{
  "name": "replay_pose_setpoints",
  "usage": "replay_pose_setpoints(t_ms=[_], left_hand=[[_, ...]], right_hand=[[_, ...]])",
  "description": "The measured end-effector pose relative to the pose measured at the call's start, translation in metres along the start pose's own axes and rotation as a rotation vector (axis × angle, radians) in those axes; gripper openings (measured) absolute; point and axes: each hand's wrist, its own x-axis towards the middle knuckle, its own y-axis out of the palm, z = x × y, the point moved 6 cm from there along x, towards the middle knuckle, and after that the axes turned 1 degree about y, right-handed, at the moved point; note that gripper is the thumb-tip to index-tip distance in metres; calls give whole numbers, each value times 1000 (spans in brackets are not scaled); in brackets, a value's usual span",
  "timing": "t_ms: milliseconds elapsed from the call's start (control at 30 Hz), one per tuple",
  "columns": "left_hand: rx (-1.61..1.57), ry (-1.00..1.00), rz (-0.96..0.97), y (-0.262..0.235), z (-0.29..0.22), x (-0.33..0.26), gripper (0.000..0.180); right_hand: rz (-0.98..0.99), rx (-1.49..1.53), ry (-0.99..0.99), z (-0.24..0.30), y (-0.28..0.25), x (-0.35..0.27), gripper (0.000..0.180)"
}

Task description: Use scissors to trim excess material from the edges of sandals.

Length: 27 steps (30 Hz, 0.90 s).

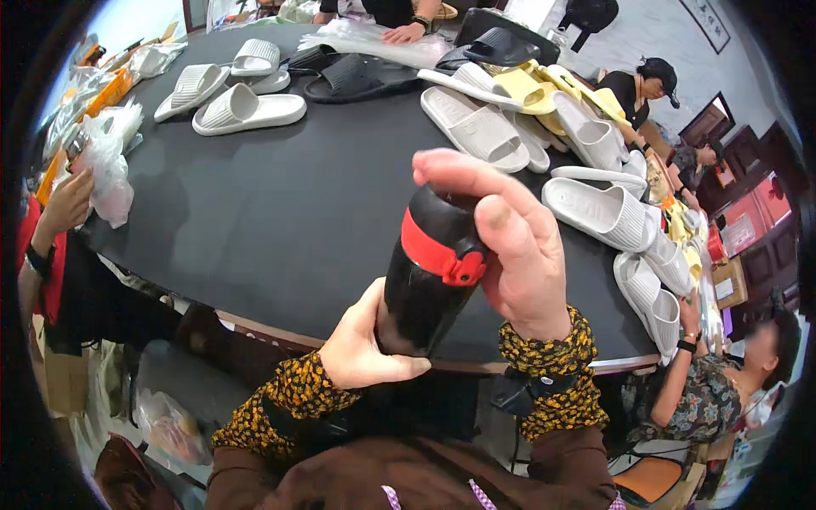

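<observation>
A black flask (pixel 416 297) with a red band round its lid stands tilted over the near edge of the black table. My left hand (pixel 361 340) wraps round its lower body, the thumb across the front. At the lid, my right hand (pixel 523 246) is cupped over the top, its fingers curled across the black cap and its thumb beside them. The lid looks closed. Patterned yellow-and-black sleeve covers show on both my forearms.
Grey slides (pixel 476 127) lie heaped with yellow slides (pixel 527 89) on the table's right side. White slides (pixel 246 110) and black slides (pixel 361 76) lie at the far left and middle. Co-workers sit or stand round the table; one person's hand (pixel 68 200) holds a clear plastic bag (pixel 110 161).
</observation>
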Motion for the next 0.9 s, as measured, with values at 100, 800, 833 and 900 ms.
replay_pose_setpoints(t_ms=[100,800,833,900], left_hand=[[-6,23,-34,-6,-8,-2,78],[519,292,-39,-75,-127,-81,109],[507,566,32,-74,-130,-93,110],[672,452,-1,-51,-150,-87,105]], right_hand=[[-68,156,86,-12,7,-2,88],[260,-149,177,-42,90,-48,89],[298,-64,250,-43,108,-50,87],[348,-233,0,-42,118,-44,83]])
